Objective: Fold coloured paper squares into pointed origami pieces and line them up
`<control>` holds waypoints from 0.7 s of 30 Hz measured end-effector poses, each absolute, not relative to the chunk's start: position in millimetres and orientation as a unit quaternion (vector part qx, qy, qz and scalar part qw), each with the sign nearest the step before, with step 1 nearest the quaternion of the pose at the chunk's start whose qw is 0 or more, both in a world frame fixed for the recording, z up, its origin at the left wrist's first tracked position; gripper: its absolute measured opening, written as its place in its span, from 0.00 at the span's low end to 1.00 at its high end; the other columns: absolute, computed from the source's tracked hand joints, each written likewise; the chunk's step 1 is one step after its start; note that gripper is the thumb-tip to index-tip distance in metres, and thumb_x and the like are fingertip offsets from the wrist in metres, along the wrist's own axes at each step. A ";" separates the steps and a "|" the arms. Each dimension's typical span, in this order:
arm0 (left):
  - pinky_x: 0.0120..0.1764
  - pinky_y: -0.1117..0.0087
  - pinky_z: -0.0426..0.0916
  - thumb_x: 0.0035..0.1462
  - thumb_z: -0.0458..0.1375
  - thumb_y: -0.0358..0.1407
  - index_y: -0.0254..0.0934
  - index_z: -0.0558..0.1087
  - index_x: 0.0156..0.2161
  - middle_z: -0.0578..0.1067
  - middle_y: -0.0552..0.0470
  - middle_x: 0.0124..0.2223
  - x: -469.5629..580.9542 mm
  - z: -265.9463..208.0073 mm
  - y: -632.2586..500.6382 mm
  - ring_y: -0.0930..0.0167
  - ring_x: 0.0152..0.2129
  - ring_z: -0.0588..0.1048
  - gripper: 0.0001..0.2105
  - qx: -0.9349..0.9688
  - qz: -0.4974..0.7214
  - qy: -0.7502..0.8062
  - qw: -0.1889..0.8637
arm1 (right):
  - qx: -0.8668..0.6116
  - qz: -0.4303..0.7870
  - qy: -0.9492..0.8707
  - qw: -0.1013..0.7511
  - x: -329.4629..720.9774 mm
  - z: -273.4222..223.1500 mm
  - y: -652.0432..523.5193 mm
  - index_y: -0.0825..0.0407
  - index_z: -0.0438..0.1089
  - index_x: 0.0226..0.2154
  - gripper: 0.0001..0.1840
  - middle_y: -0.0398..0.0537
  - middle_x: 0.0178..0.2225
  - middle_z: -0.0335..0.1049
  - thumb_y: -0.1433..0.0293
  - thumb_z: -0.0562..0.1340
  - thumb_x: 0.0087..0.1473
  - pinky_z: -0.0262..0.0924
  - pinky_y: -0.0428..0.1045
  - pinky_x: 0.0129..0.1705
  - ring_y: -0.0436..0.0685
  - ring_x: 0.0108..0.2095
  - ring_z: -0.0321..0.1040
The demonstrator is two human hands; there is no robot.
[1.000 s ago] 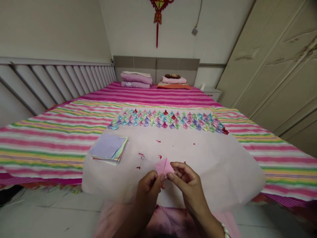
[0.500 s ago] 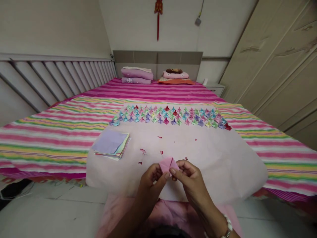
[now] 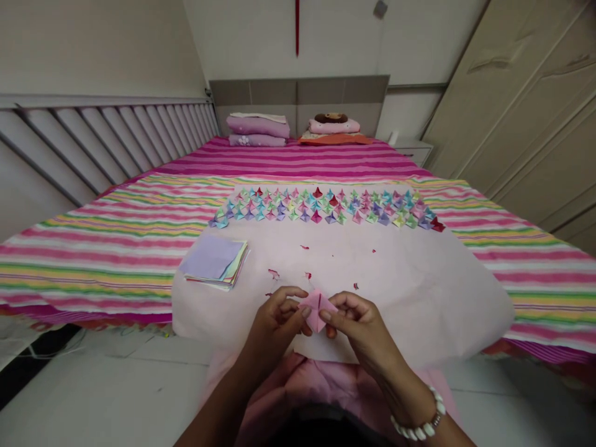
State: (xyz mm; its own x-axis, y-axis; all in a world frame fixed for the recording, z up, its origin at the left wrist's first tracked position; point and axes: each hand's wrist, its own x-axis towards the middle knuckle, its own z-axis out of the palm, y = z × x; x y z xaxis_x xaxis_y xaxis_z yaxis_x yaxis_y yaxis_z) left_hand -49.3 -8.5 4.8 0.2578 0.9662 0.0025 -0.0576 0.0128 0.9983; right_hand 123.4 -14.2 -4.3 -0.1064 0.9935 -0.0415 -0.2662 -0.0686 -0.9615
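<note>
Between my hands is a small folded piece of pink origami paper [image 3: 317, 313], held up above the near part of a large pale sheet [image 3: 410, 298]. My left hand [image 3: 282, 320] pinches its left corner between thumb and fingers. On the opposite corner, my right hand [image 3: 358, 323] grips with the thumb on top and the fingers beneath. The paper is diamond-shaped, with a dark slit near its upper middle and a crease running down. A stack of square coloured paper [image 3: 212, 257], lilac on top, lies to the left on the sheet.
Several rows of small folded paper pieces [image 3: 316, 216] in many colours line the sheet's far edge. Red paper scraps [image 3: 308, 275] are scattered in the middle. Striped bedding [image 3: 93, 254] surrounds the sheet; folded quilts [image 3: 258, 130] rest by the headboard [image 3: 344, 93].
The pink paper has been turned so that a corner points up, and it now looks like a diamond. My left fingers have shifted to its left corner. The camera view has tilted down slightly.
</note>
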 end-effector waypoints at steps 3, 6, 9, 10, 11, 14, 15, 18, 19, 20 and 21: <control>0.27 0.76 0.67 0.55 0.61 0.37 0.36 0.71 0.37 0.74 0.57 0.24 -49.0 7.3 -8.8 0.76 0.21 0.74 0.07 0.556 0.418 0.414 0.588 | -0.413 0.608 -0.437 0.518 123.0 -3.2 -13.8 0.53 0.74 0.26 0.10 0.41 0.15 0.73 0.66 0.74 0.43 0.58 0.42 0.24 0.47 0.17 0.65; 0.25 0.76 0.68 0.54 0.62 0.38 0.35 0.72 0.35 0.73 0.58 0.22 -47.6 9.6 -9.9 0.77 0.19 0.72 0.08 0.535 0.418 0.414 0.607 | -0.408 0.612 -0.443 0.513 123.2 -3.6 -14.6 0.53 0.75 0.27 0.09 0.41 0.16 0.73 0.67 0.73 0.44 0.59 0.42 0.25 0.47 0.18 0.66; 0.23 0.77 0.68 0.53 0.63 0.38 0.35 0.72 0.34 0.74 0.58 0.22 -45.5 9.6 -10.9 0.78 0.17 0.71 0.08 0.510 0.434 0.409 0.620 | -0.403 0.615 -0.445 0.511 123.2 -4.6 -15.9 0.52 0.76 0.29 0.08 0.41 0.17 0.73 0.67 0.72 0.45 0.59 0.42 0.26 0.47 0.19 0.67; 0.23 0.77 0.67 0.53 0.63 0.38 0.35 0.73 0.34 0.74 0.58 0.22 -44.7 9.1 -11.1 0.78 0.17 0.71 0.08 0.503 0.439 0.406 0.624 | -0.401 0.616 -0.443 0.514 123.0 -4.9 -16.3 0.52 0.77 0.29 0.07 0.41 0.17 0.73 0.67 0.72 0.46 0.59 0.42 0.26 0.47 0.19 0.67; 0.22 0.78 0.67 0.53 0.63 0.37 0.36 0.73 0.35 0.74 0.58 0.22 -44.1 8.6 -11.3 0.78 0.16 0.71 0.07 0.498 0.443 0.401 0.628 | -0.399 0.616 -0.441 0.516 122.7 -5.1 -16.5 0.52 0.77 0.29 0.07 0.41 0.17 0.74 0.67 0.72 0.46 0.59 0.42 0.27 0.47 0.20 0.67; 0.21 0.77 0.66 0.53 0.62 0.37 0.36 0.75 0.35 0.73 0.58 0.20 -42.8 7.7 -11.9 0.77 0.15 0.70 0.07 0.487 0.457 0.390 0.634 | -0.395 0.614 -0.433 0.528 121.4 -5.4 -16.7 0.51 0.78 0.29 0.05 0.41 0.18 0.74 0.68 0.71 0.46 0.59 0.43 0.27 0.47 0.20 0.67; 0.21 0.77 0.66 0.54 0.62 0.37 0.36 0.75 0.36 0.72 0.58 0.20 -42.8 7.9 -12.3 0.77 0.15 0.70 0.07 0.487 0.461 0.386 0.633 | -0.394 0.614 -0.430 0.533 121.0 -5.4 -16.7 0.50 0.78 0.29 0.04 0.41 0.18 0.73 0.69 0.71 0.46 0.59 0.43 0.27 0.47 0.20 0.67; 0.23 0.75 0.66 0.55 0.60 0.35 0.36 0.78 0.36 0.72 0.57 0.19 -44.3 9.3 -13.4 0.76 0.16 0.71 0.07 0.505 0.463 0.379 0.621 | -0.385 0.615 -0.418 0.547 120.4 -4.7 -17.3 0.50 0.79 0.28 0.04 0.41 0.19 0.73 0.71 0.70 0.45 0.60 0.44 0.27 0.48 0.20 0.67; 0.24 0.75 0.66 0.55 0.59 0.34 0.36 0.78 0.36 0.72 0.57 0.19 -45.2 9.9 -13.9 0.75 0.17 0.71 0.07 0.512 0.463 0.378 0.617 | -0.383 0.617 -0.414 0.549 120.3 -4.0 -17.7 0.49 0.79 0.28 0.04 0.41 0.20 0.73 0.72 0.69 0.44 0.60 0.45 0.27 0.48 0.20 0.67; 0.25 0.74 0.67 0.55 0.59 0.34 0.36 0.79 0.36 0.73 0.56 0.20 -46.1 10.4 -14.2 0.75 0.18 0.72 0.07 0.517 0.463 0.376 0.614 | -0.380 0.618 -0.412 0.551 120.2 -3.2 -18.1 0.49 0.79 0.28 0.05 0.41 0.20 0.73 0.73 0.69 0.44 0.60 0.45 0.28 0.48 0.21 0.67; 0.27 0.74 0.67 0.55 0.59 0.33 0.36 0.79 0.35 0.73 0.55 0.21 -47.0 10.9 -14.6 0.74 0.19 0.72 0.07 0.519 0.464 0.376 0.611 | -0.380 0.618 -0.411 0.552 120.1 -2.1 -18.6 0.49 0.79 0.28 0.05 0.41 0.21 0.73 0.73 0.67 0.44 0.61 0.46 0.28 0.49 0.21 0.67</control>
State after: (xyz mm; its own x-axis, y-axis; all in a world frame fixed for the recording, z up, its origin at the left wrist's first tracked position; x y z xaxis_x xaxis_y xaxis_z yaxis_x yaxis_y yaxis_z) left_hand -47.0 -14.6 10.9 0.2874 0.9576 0.0228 -0.1772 0.0298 0.9837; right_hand 120.1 -18.6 -2.1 -0.1027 0.9946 -0.0165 -0.3701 -0.0536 -0.9275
